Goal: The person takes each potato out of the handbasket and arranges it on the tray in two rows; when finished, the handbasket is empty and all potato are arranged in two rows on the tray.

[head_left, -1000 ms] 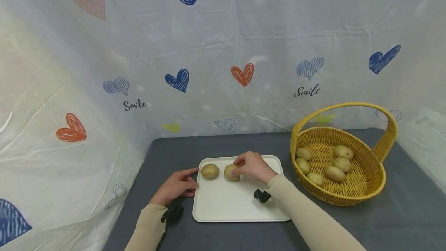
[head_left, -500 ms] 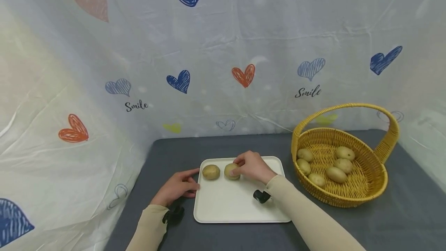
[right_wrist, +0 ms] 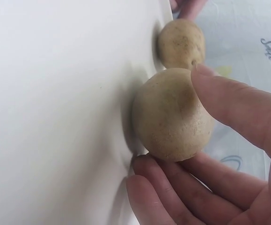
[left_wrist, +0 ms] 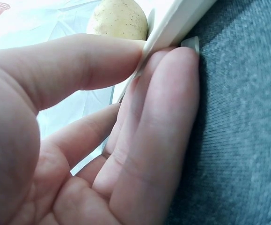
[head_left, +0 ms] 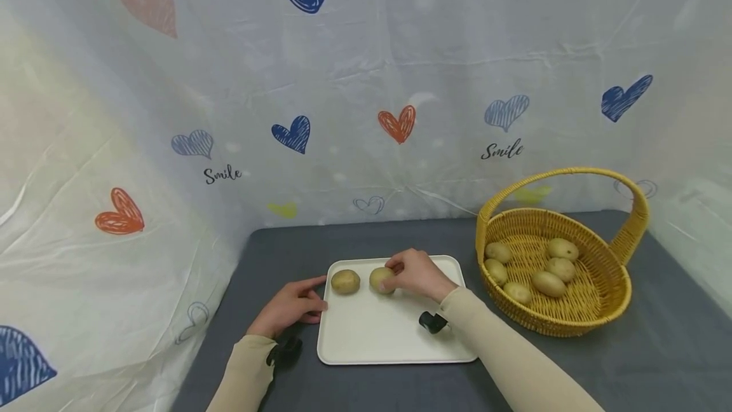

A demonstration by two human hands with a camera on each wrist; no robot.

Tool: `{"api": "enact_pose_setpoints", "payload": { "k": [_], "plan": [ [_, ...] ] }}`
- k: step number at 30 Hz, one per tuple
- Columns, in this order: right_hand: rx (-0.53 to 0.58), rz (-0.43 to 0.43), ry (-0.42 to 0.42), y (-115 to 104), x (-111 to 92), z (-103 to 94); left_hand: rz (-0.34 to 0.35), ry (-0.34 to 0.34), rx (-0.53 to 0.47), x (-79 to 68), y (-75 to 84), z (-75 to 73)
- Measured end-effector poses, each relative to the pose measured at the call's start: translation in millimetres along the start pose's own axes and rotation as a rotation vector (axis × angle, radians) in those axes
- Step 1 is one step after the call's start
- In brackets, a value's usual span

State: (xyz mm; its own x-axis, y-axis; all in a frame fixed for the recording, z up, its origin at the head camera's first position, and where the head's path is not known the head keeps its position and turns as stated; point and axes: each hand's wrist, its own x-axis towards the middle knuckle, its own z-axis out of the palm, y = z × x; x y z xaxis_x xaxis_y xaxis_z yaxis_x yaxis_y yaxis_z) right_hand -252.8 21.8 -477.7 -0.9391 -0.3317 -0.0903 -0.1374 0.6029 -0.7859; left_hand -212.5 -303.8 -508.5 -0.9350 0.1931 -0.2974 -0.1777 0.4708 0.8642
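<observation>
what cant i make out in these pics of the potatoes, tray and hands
Held potato, right side: head view, behind the right hand.
White tray, part of its right edge: head view, behind the right sleeve.
Other tray potato, lower part: left wrist view, behind the left hand.
Left hand, most of it: right wrist view, cut off by the top edge.

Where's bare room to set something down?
Free: on the white tray, the near area in front of the left potato; the gray cloth between tray and printed curtain. Crowded: the tray's far side, where the right hand grips the right potato.
</observation>
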Motion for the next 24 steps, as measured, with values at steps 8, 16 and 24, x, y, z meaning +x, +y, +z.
{"api": "enact_pose_setpoints", "payload": {
  "k": [8, 16, 24],
  "plan": [
    [-0.022, -0.006, 0.010, 2.9, -15.0, -10.8, -0.003, 0.006, 0.003, -1.2, 2.7, 2.6],
    [-0.084, -0.010, 0.042, 6.7, -62.0, -45.3, -0.035, -0.012, 0.000, 2.9, -1.8, 0.5],
    [-0.229, -0.101, 0.084, 28.6, -124.1, -110.7, -0.058, -0.011, 0.024, 5.0, 0.2, 2.9]
  ]
}}
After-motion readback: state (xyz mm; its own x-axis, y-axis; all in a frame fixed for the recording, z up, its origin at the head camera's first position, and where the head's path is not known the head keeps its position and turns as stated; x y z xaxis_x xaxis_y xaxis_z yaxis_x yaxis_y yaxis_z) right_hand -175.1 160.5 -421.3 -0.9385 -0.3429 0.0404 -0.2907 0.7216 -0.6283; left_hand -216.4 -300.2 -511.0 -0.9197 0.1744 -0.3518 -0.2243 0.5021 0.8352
